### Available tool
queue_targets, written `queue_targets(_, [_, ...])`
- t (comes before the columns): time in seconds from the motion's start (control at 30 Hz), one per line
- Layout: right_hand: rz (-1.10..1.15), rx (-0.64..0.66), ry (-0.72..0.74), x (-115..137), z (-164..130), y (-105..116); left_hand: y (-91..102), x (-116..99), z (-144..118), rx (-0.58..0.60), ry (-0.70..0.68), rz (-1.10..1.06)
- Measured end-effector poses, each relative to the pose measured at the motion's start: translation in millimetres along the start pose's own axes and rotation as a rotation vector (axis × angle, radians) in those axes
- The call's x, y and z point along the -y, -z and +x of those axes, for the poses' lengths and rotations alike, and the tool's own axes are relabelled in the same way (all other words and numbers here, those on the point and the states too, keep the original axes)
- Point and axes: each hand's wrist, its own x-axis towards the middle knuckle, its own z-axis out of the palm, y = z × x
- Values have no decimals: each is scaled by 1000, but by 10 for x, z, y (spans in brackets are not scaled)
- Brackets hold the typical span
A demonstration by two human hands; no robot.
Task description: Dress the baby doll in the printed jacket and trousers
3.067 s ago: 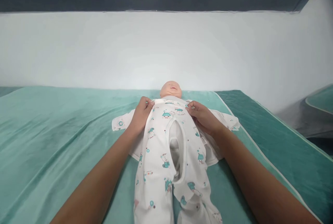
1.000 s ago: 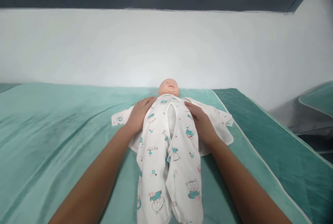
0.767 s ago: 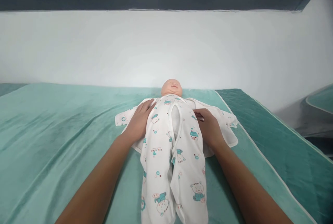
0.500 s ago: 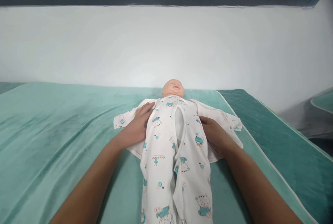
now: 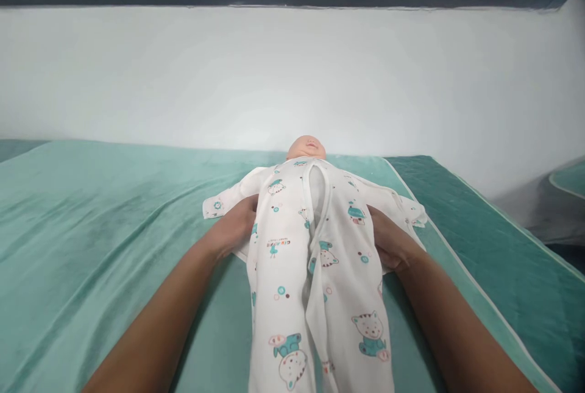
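Observation:
A baby doll lies on its back in the middle of the green mat, head toward the wall. It wears a white romper with teal animal prints, open down the front. My left hand presses against the doll's left side at waist height, fingers tucked under the fabric. At the opposite side my right hand does the same, partly hidden by the romper. Both hands hold the doll's body between them.
The teal mat covers a wide surface up to a white wall. Its white-piped right edge meets a darker green strip. A second mat corner shows far right.
Both hands slid down from the doll's chest to its waist and now clasp its sides. The doll and romper sit nearer and larger in view.

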Motion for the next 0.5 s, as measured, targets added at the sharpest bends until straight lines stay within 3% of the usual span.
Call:
queue_targets(0.13, [32, -7, -11, 0, -16, -15, -46, 17, -19, 83, 131, -155])
queue_targets(0.27, [-26, -1, -17, 13, -31, -22, -116, 127, -26, 115, 155, -340])
queue_targets(0.5, [2, 40, 7, -5, -28, -53, -232, 229, -47, 75, 300, -492])
